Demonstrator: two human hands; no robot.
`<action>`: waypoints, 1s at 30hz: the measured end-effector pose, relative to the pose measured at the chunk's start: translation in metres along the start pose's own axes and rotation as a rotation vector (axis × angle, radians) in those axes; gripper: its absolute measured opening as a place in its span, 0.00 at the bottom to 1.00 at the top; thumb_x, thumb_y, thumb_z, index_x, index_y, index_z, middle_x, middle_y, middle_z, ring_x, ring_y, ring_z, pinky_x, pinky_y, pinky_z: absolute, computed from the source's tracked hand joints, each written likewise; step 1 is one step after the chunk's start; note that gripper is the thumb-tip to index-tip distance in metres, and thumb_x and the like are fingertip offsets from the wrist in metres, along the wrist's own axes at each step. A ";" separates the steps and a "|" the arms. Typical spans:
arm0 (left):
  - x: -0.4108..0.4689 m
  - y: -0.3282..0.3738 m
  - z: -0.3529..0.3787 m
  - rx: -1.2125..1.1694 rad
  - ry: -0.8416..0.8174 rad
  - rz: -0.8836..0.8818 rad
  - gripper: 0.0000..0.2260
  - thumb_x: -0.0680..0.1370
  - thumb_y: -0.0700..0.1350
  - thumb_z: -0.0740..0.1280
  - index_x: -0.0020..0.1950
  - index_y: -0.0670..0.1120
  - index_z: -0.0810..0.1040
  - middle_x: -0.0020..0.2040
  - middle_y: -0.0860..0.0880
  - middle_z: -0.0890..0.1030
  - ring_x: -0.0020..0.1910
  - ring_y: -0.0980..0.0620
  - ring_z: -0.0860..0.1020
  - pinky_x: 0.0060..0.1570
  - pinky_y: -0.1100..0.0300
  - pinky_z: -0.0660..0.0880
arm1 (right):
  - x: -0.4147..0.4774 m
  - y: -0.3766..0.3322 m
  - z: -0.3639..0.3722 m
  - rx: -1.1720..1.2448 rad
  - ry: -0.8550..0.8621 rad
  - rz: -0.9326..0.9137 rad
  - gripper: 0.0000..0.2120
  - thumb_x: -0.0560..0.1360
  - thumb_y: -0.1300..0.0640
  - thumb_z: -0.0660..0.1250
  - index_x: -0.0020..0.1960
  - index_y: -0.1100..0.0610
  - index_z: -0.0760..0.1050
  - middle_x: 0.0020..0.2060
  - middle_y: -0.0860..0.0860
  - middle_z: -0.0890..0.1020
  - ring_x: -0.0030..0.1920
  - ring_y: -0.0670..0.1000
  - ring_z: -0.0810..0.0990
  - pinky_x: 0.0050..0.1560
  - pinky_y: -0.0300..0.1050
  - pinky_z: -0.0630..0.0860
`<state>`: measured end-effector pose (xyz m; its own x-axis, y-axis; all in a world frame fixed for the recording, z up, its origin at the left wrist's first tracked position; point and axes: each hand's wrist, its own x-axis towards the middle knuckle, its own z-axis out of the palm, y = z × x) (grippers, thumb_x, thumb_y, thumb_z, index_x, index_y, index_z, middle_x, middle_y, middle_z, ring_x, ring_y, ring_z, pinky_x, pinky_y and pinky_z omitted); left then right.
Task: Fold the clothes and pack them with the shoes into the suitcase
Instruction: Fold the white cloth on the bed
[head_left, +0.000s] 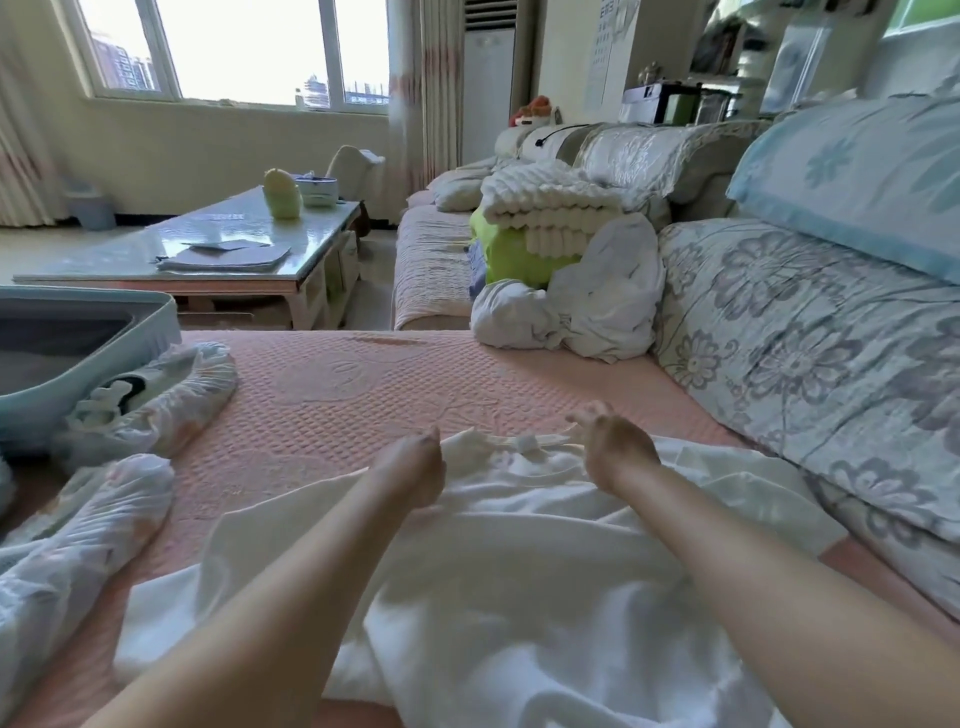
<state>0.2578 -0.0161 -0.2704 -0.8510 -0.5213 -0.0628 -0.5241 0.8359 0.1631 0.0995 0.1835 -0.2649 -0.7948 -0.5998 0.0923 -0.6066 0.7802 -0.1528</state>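
Observation:
A white T-shirt (519, 561) lies spread and wrinkled on the pink sofa seat (337, 395), its collar pointing away from me. My left hand (413, 467) grips the cloth just left of the collar. My right hand (615, 447) pinches the cloth right of the collar, some fingers lifted. At the far left a light blue suitcase (93, 364) lies open. Two shoes in white plastic covers lie beside it: one (156, 400) against the suitcase rim, the other (78, 545) nearer me. A crumpled white garment (571, 317) sits farther along the seat.
Floral back cushions (805, 353) line the right side. Behind the crumpled garment lie a green item (514, 254) and a folded white knit blanket (550, 208). A glass-topped coffee table (208, 260) with papers and containers stands ahead on the left.

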 end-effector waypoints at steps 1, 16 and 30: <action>0.009 0.001 0.004 -0.003 -0.018 -0.020 0.25 0.83 0.45 0.57 0.79 0.43 0.58 0.70 0.40 0.73 0.68 0.41 0.73 0.63 0.51 0.71 | 0.006 0.009 0.003 -0.002 0.007 0.015 0.29 0.77 0.70 0.53 0.73 0.49 0.69 0.70 0.52 0.69 0.62 0.59 0.78 0.57 0.53 0.77; 0.087 -0.046 -0.027 -0.213 0.369 -0.348 0.10 0.75 0.37 0.64 0.53 0.39 0.81 0.52 0.36 0.81 0.53 0.38 0.80 0.52 0.52 0.78 | 0.086 -0.015 0.016 0.221 0.262 0.051 0.10 0.79 0.51 0.65 0.52 0.51 0.84 0.51 0.53 0.82 0.50 0.58 0.81 0.46 0.44 0.72; 0.179 -0.092 -0.005 -0.349 -0.003 -0.129 0.32 0.80 0.45 0.67 0.80 0.48 0.56 0.70 0.37 0.72 0.65 0.39 0.73 0.64 0.51 0.68 | 0.183 -0.078 0.056 0.020 -0.277 -0.057 0.35 0.83 0.42 0.53 0.83 0.52 0.41 0.82 0.53 0.46 0.81 0.54 0.44 0.79 0.58 0.42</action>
<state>0.1536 -0.1874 -0.2922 -0.7792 -0.6175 -0.1074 -0.5846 0.6543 0.4796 0.0025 0.0032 -0.2912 -0.7221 -0.6704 -0.1705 -0.6474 0.7418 -0.1748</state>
